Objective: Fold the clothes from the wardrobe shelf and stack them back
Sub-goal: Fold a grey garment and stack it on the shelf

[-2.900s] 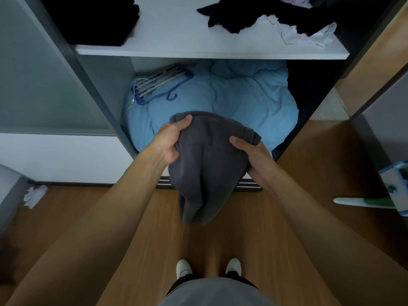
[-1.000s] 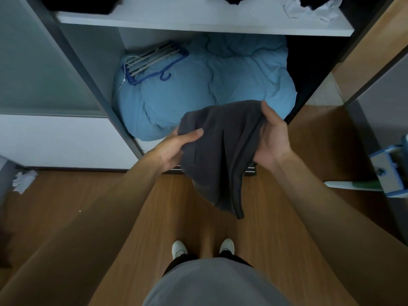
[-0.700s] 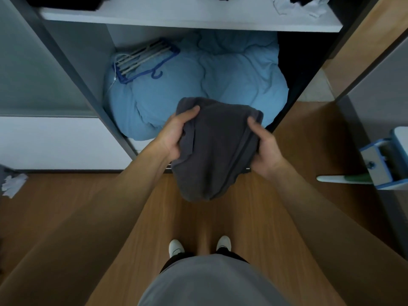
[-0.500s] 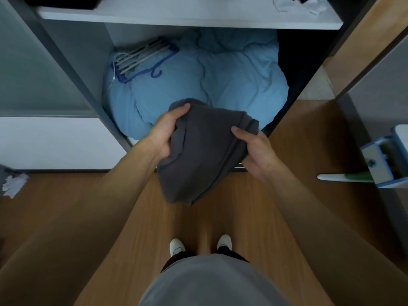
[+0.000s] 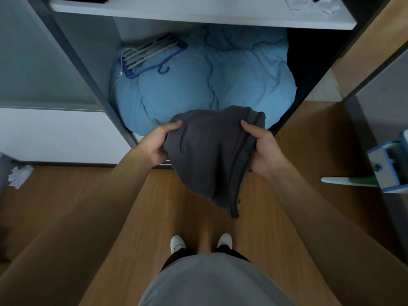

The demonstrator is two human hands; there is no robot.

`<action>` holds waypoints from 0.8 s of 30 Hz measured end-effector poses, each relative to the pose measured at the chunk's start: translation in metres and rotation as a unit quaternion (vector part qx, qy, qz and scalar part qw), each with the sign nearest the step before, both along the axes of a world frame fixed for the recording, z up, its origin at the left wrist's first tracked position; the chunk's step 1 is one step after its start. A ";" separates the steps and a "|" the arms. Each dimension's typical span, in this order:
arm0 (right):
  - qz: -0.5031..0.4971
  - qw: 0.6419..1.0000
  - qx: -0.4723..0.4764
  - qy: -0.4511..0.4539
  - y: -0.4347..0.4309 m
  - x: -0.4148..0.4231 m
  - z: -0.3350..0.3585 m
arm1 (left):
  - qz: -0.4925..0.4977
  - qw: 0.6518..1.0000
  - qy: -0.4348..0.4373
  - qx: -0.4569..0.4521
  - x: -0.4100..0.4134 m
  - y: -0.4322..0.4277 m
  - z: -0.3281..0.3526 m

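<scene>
A dark grey garment (image 5: 209, 155) hangs in front of me, above the wooden floor, its lower end drooping to the right. My left hand (image 5: 157, 143) grips its upper left edge, thumb on top. My right hand (image 5: 262, 149) grips the upper right edge beside a folded seam. The white wardrobe shelf (image 5: 198, 12) runs across the top of the view. A crumpled white garment (image 5: 313, 4) lies at its right end, and a dark garment at its left end is mostly cut off.
A light blue duvet (image 5: 209, 85) fills the wardrobe's lower compartment, with blue and grey hangers (image 5: 152, 55) on it. The dark door frame (image 5: 88, 74) slants down on the left. A blue and white object (image 5: 388, 166) juts in from the right. Crumpled white paper (image 5: 18, 176) lies at the far left.
Both hands have spread apart and shifted right, opening the garment wider. Its hanging end now droops lower and to the right.
</scene>
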State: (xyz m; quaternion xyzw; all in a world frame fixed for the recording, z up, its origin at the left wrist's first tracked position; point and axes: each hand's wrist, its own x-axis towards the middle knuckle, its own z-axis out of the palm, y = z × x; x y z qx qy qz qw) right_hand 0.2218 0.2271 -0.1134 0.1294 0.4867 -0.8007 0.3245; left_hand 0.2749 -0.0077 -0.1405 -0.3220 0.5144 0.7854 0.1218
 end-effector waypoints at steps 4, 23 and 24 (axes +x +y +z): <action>0.006 1.000 0.006 0.015 0.002 -0.002 0.002 | 0.013 1.000 -0.005 0.009 -0.004 0.003 -0.001; -0.036 0.999 -0.001 0.016 0.019 -0.018 -0.010 | 0.047 0.995 0.089 0.029 -0.025 0.040 0.017; -0.011 0.999 0.015 0.031 0.017 -0.014 -0.014 | 0.051 0.994 0.082 0.041 -0.026 0.041 0.018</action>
